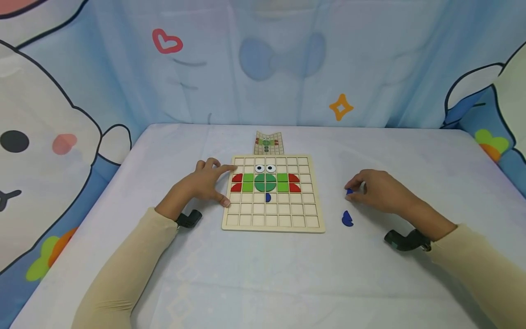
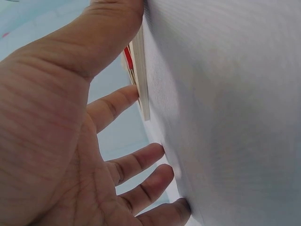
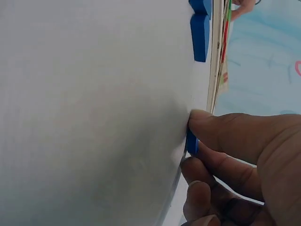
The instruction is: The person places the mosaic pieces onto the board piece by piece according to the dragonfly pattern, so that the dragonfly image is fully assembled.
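Observation:
A wooden grid board (image 1: pixel 258 219) lies on the table, bearing green squares (image 1: pixel 248 187), dark green quarter-rounds (image 1: pixel 260 187), red quarter-rounds (image 1: pixel 294 188), two eye pieces (image 1: pixel 270 168) and one blue half-round piece (image 1: pixel 268 197). My left hand (image 1: pixel 203 183), fingers spread, touches the board's left edge with thumb and index finger; the left wrist view shows the board's side (image 2: pixel 140 70) beside them. To the right of the board, my right hand (image 1: pixel 382 189) pinches a small blue piece (image 3: pixel 192 141) between thumb and index finger, low over the table. Blue pieces (image 1: pixel 347 219) lie just nearer to me than that hand.
Behind the board stands a small pattern card (image 1: pixel 269 143) showing a similar figure on a grid. A white cloth covers the table (image 1: pixel 263 278). A printed blue curtain (image 1: pixel 283 91) hangs beyond the far edge.

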A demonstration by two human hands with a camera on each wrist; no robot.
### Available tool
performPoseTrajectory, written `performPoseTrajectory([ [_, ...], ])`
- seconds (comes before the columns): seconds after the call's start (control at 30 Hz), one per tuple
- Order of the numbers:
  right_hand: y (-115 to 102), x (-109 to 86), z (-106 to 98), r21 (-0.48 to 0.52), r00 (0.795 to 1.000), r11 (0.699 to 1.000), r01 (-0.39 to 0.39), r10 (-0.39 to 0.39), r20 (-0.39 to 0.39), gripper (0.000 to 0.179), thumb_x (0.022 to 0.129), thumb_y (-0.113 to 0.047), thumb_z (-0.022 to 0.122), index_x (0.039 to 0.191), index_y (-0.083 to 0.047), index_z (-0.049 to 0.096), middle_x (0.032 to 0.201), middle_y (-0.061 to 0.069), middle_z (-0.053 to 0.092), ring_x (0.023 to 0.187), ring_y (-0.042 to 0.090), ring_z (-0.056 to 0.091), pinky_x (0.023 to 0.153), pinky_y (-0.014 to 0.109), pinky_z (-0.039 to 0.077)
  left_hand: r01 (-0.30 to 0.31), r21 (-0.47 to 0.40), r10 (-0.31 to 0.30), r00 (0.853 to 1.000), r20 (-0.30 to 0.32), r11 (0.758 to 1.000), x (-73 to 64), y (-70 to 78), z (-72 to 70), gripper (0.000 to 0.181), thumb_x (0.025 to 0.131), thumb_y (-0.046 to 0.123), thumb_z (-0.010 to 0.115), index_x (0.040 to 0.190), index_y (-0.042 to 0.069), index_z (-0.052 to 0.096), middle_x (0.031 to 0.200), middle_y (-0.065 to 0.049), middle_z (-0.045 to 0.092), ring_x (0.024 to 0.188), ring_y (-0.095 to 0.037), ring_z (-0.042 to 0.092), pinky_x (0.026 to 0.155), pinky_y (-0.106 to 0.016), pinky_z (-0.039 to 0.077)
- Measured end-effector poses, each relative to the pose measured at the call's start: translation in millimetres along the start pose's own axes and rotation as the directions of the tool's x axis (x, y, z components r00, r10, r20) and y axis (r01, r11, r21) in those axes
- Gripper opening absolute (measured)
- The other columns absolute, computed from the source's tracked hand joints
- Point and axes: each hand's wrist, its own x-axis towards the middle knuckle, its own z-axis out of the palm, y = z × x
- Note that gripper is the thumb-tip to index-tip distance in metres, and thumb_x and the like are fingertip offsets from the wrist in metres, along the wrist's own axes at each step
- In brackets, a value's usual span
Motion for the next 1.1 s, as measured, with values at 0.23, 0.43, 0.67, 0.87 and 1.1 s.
performPoseTrajectory([
  [0.23,-8.9,0.9,3.6,-0.036,1.0,0.999,-0.005,0.004,-0.019,0.026,0.083,-0.018,0.077,0.103,-0.001,0.074,0.091,0.007,0.07,0.069,0.015,0.053,0.059,0.028,0.044,-0.005,0.0,0.005,1.0,-0.008,1.0,-0.5,-0.7,0.8,0.105,0.07,0.052,0.085,0.155,0.036,0.028,0.154,-0.016,0.023,0.133,-0.037,0.023,0.103,-0.059,0.041],
  [0.43,-26.6,0.7,4.2,-0.004,1.0,1.0,-0.016,0.016,0.003,0.03,0.085,-0.019,0.076,0.108,-0.001,0.072,0.088,0.006,0.071,0.069,0.015,0.056,0.057,0.028,0.046,-0.004,-0.004,0.004,1.0,-0.007,1.0,-0.5,-0.2,0.6,0.105,0.069,0.052,0.085,0.155,0.035,0.028,0.154,-0.015,0.024,0.133,-0.037,0.023,0.103,-0.058,0.041],
  [0.67,-62.0,4.4,8.5,0.04,0.999,0.998,0.042,-0.043,0.025,0.03,0.086,-0.02,0.074,0.111,-0.003,0.071,0.082,0.001,0.068,0.063,0.013,0.053,0.05,0.028,0.044,-0.001,0.011,0.001,1.0,-0.003,1.0,-1.0,1.1,-0.5,0.104,0.07,0.052,0.085,0.156,0.035,0.028,0.154,-0.016,0.024,0.133,-0.037,0.024,0.102,-0.058,0.042],
  [0.87,-96.0,13.4,20.2,0.045,0.992,0.992,0.116,-0.118,0.044,0.028,0.084,-0.018,0.075,0.109,-0.005,0.073,0.092,0.001,0.071,0.062,0.012,0.052,0.051,0.026,0.043,-0.005,-0.001,0.005,1.0,0.005,1.0,-1.2,0.0,-1.3,0.104,0.07,0.052,0.085,0.156,0.034,0.028,0.154,-0.016,0.024,0.133,-0.038,0.024,0.102,-0.058,0.042],
  [1.1,-127.1,22.1,37.7,0.053,0.972,0.974,0.219,-0.223,0.077,0.027,0.085,-0.02,0.075,0.11,-0.01,0.073,0.097,-0.002,0.072,0.063,0.01,0.05,0.056,0.024,0.042,-0.008,-0.074,0.008,1.0,-0.003,0.997,4.6,-9.3,0.7,0.104,0.067,0.052,0.087,0.153,0.036,0.03,0.161,-0.023,0.01,0.146,-0.05,0.005,0.115,-0.07,0.006],
])
